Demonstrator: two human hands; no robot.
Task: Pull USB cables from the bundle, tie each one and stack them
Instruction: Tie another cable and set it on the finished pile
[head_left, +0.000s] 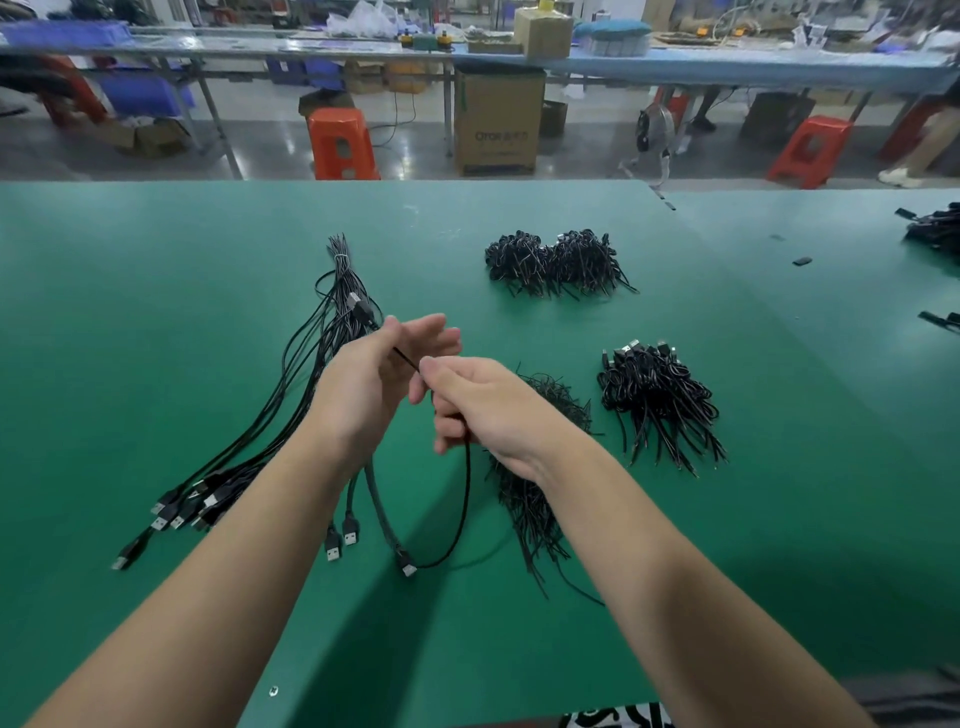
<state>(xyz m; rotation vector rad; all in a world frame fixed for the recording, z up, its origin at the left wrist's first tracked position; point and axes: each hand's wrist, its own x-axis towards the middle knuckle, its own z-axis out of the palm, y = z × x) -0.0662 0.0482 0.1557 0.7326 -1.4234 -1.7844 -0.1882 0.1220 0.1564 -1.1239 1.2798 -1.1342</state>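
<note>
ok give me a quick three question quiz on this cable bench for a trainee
1. True or false: both hands, left and right, hold the same cable.
2. Where does the untied bundle lie? A) left of the hands B) right of the hands C) on the stool
3. Fill in: the held cable's plug rests on the green ____.

Key: 1 true; 2 A; 3 table. The tied stacks, far and right, lie on the right half.
</note>
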